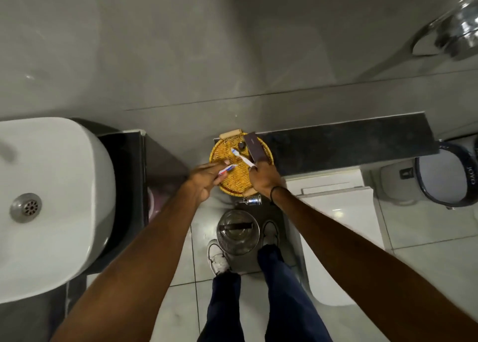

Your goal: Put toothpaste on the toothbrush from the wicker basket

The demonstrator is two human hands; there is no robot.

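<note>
A round yellow wicker basket rests on the end of a dark ledge. My right hand grips the handle end of a white toothbrush, whose blue-bristled head points up and left over the basket. My left hand holds a small white, red and blue toothpaste tube, its tip pointing right above the basket. The tube tip and the brush head are a short way apart. A dark flat box and a small dark cap lie in the basket's far part.
A white washbasin with a metal drain sits at the left. Below the basket a steel bin stands between my shoes on the tiled floor. A white toilet is at the right, under the dark ledge.
</note>
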